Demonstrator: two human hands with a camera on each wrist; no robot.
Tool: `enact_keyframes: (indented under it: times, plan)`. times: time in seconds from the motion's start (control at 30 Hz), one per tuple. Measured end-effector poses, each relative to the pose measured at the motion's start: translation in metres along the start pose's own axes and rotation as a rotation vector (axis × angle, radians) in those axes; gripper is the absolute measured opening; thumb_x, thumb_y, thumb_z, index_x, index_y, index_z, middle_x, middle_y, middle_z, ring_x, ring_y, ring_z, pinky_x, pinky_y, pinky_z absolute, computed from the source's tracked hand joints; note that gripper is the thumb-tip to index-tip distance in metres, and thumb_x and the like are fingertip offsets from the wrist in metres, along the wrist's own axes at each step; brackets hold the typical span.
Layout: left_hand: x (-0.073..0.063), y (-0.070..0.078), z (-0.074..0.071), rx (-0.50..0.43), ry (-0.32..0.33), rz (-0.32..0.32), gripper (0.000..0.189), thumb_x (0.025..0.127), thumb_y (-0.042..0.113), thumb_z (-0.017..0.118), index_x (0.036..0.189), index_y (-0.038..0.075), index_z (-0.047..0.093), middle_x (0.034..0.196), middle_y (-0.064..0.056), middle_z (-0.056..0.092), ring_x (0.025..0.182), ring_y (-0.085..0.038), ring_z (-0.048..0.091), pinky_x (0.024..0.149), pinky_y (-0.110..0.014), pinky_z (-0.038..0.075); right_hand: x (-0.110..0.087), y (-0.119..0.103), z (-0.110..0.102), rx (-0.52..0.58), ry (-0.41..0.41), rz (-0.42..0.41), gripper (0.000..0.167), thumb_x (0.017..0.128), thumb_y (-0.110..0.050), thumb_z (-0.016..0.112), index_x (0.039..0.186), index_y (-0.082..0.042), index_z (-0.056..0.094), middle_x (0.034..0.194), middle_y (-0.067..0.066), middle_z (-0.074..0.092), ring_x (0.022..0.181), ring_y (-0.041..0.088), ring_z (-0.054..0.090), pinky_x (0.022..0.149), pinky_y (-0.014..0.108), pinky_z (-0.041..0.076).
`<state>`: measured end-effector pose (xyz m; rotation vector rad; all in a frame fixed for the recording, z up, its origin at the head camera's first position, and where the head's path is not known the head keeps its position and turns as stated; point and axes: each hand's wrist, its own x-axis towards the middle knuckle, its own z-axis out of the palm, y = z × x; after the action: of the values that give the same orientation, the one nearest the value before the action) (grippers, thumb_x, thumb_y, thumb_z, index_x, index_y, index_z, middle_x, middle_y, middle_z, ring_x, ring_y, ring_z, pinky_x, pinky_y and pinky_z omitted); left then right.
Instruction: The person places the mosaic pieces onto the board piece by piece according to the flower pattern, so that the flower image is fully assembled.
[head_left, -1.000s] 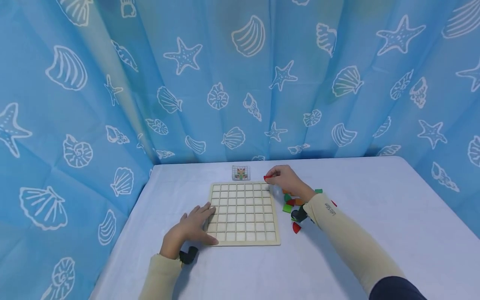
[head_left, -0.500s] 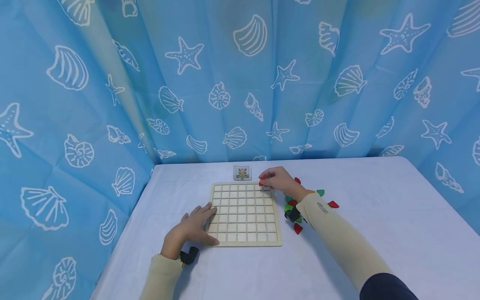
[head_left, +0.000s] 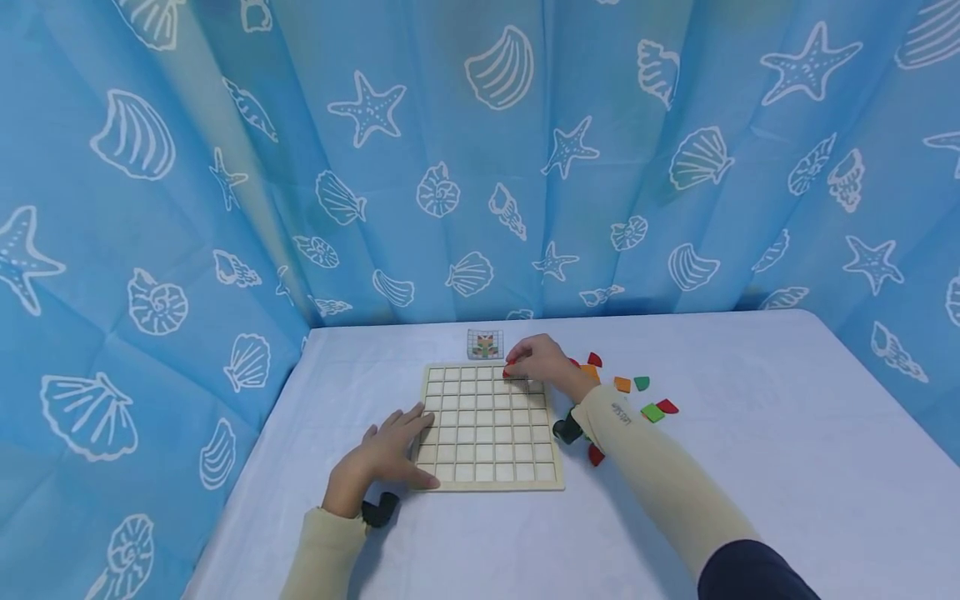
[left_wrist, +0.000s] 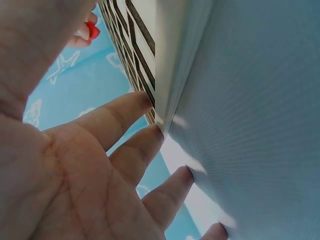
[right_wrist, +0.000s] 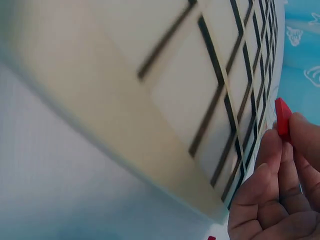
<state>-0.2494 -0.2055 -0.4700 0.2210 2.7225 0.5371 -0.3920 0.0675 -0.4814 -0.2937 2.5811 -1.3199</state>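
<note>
A pale grid board [head_left: 474,433] with square cells lies on the white table. My right hand [head_left: 542,363] pinches a small red tile [head_left: 509,369] between thumb and fingers over the board's far edge. In the right wrist view the red tile [right_wrist: 283,118] stands on edge between the fingertips, apart from the grid. The left hand [head_left: 384,450] rests with spread, straight fingers on the board's left edge. Its fingertips touch the board's side [left_wrist: 167,65] and the tablecloth in the left wrist view.
Loose orange, green and red tiles lie right of the board, among them a green tile [head_left: 653,412] and an orange tile [head_left: 622,384]; the right forearm hides some. A small pattern card [head_left: 485,344] lies beyond the board. A blue shell-print curtain [head_left: 480,167] hangs behind.
The right hand has moved left along the board's far edge, carrying the red tile. More loose tiles now show beside its forearm. The left hand has stayed in place.
</note>
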Motion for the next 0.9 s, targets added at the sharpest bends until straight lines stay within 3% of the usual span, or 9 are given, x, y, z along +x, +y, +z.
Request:
enact_keyframes:
  times: [0.2,0.57,0.8,0.9]
  plan:
    - [0.000,0.001,0.000,-0.008,0.003,-0.010,0.102,0.067,0.042,0.090,0.152,0.017,0.039,0.165,-0.007,0.024,0.151,-0.039,0.018,0.117,-0.068,0.012,-0.003,-0.005,0.008,-0.055,-0.027,0.038,0.009,0.086,-0.018,0.077,0.090,-0.011,0.073,0.093,0.005,0.069,0.086,0.019,0.061,0.076,0.032,0.051]
    - [-0.001,0.005,0.000,-0.005,0.002,-0.012,0.101,0.068,0.042,0.089,0.152,0.017,0.039,0.164,-0.007,0.025,0.151,-0.039,0.019,0.117,-0.068,0.013,-0.003,-0.002,0.011,-0.149,-0.082,-0.020,0.010,0.090,-0.022,0.073,0.091,-0.012,0.071,0.090,0.002,0.069,0.084,0.018,0.060,0.080,0.031,0.052]
    - [-0.003,0.004,-0.001,0.003,0.001,-0.015,0.102,0.068,0.041,0.090,0.153,0.016,0.038,0.164,-0.007,0.024,0.151,-0.039,0.019,0.117,-0.067,0.013,-0.005,-0.006,0.011,-0.266,-0.148,-0.101,0.008,0.091,-0.020,0.072,0.092,-0.012,0.073,0.088,0.001,0.069,0.082,0.016,0.058,0.081,0.033,0.051]
    - [-0.003,0.004,-0.001,-0.005,-0.003,-0.017,0.101,0.069,0.039,0.090,0.153,0.016,0.038,0.164,-0.007,0.024,0.151,-0.039,0.018,0.117,-0.067,0.013,-0.006,-0.005,0.012,-0.268,-0.163,-0.094,0.007,0.092,-0.018,0.071,0.094,-0.011,0.071,0.088,0.002,0.067,0.083,0.016,0.056,0.082,0.033,0.050]
